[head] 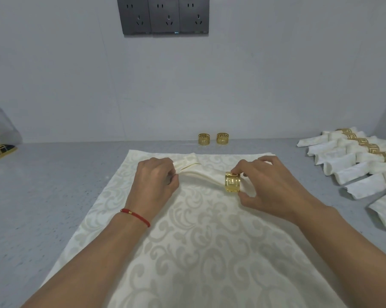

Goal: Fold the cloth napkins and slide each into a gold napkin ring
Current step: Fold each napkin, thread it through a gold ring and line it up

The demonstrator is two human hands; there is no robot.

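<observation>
1. Head view looks down on a grey table (43, 196) with a cream damask cloth (198, 252) spread flat across its middle, running from near the far edge down to the bottom of the picture.
2. On that cloth lies a rolled napkin (201, 174), a narrow cream bundle stretched left to right between the two hands.
3. The left hand (154, 178) has its fingers curled round the napkin's left end, gripping it; a red cord bracelet (135, 215) sits on that wrist.
4. The right hand (267, 185) pinches a gold napkin ring (232, 182) between thumb below and fingertips above. The ring is threaded onto the napkin's right end (a short stub of cloth shows past it, toward the palm).
5. Two spare gold rings (213, 138) stand upright side by side at the far edge of the table, near the wall and apart from the cloth.
6. To the right, a row of finished napkins (354, 165) lies slantwise on the table, several with gold rings round them; the nearest ones run out of frame, so their rings cannot be seen.
7. On the wall above hangs a dark panel of three sockets (163, 15).
8. At the far left edge, a clear plastic bag (1, 127) rests over a dark, gold-trimmed item that is only partly visible.
</observation>
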